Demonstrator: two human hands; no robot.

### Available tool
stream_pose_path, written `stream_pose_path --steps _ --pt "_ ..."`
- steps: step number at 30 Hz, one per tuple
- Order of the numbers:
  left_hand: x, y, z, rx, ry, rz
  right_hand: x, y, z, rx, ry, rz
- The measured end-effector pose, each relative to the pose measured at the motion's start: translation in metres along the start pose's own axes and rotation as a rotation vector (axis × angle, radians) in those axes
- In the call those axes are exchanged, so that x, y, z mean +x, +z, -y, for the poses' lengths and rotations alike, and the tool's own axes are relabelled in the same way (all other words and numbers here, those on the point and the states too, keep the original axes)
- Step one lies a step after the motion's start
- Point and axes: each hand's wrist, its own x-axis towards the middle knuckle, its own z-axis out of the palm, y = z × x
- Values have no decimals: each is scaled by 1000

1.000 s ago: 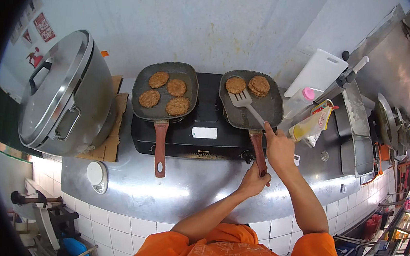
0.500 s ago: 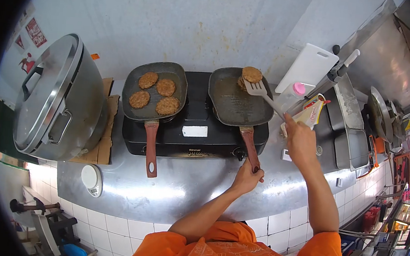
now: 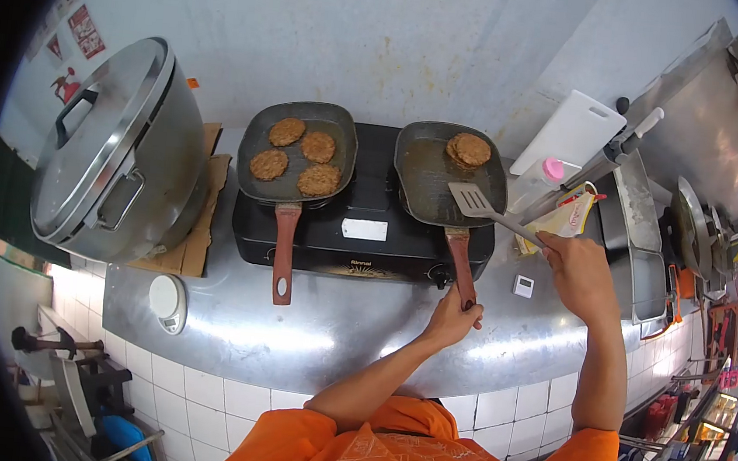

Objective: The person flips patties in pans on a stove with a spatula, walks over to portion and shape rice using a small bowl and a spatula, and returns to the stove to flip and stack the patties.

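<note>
My left hand (image 3: 452,319) is wrapped round the end of the brown handle of the right frying pan (image 3: 430,188), which sits on a black two-burner gas stove (image 3: 354,252). Browned patties (image 3: 471,150) lie stacked at the back right of that pan. My right hand (image 3: 578,273) grips a slotted spatula (image 3: 477,203), its blade over the front right of the pan, apart from the stack. On the left burner stands a second frying pan (image 3: 254,187) holding several browned patties (image 3: 317,146), its handle pointing toward me.
A large lidded pot (image 3: 160,160) stands on cardboard at left, near a white kitchen scale (image 3: 168,301). Right of the stove are a pink-capped bottle (image 3: 538,182), a yellow-and-white packet (image 3: 563,219), a small timer (image 3: 523,286), a white cutting board (image 3: 570,134) and metal trays (image 3: 647,277).
The spatula has drawn back from the patty stack toward me, leaving the top patty on the stack. My left hand stays on the pan handle; the camera view has shifted slightly.
</note>
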Motion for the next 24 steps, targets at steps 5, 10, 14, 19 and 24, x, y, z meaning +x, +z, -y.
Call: stream_pose_path --steps 5,10,14,19,24 --pt "2 6 -6 -155 -92 -87 11 27 -7 -132 -32 32" --pt "5 9 0 -93 -3 -131 9 42 10 -232 10 15" --pt "2 5 0 -61 -69 -111 -1 35 18 -191 30 13" --pt "-6 -14 -3 236 -21 -136 -8 33 9 -50 54 -29" --pt "-40 -72 15 121 9 -16 -10 28 -1 85 82 -33"
